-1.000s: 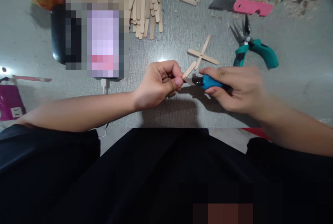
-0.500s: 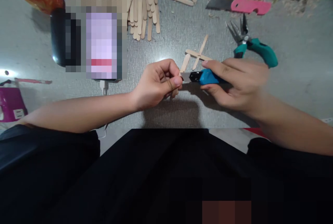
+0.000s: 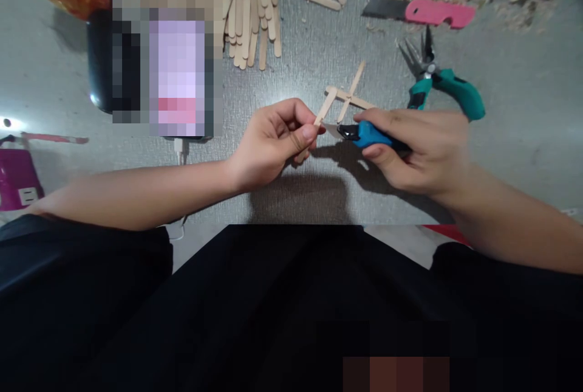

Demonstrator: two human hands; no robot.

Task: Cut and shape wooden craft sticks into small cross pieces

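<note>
Stick (image 3: 326, 106) | pinched in left hand (image 3: 276, 144) | near knife (image 3: 372, 135) in right hand (image 3: 419, 147)

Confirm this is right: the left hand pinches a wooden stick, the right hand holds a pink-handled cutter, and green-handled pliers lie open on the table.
One thing is wrong: the cutter in the right hand is blue-handled, not pink, as the head view shows. The rest stands: the left hand pinches a wooden stick, and green-handled pliers lie open on the table.

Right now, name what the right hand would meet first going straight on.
Probably the wooden craft stick pinched in the left hand, met by the utility knife in the right hand; depth is unclear.
</note>
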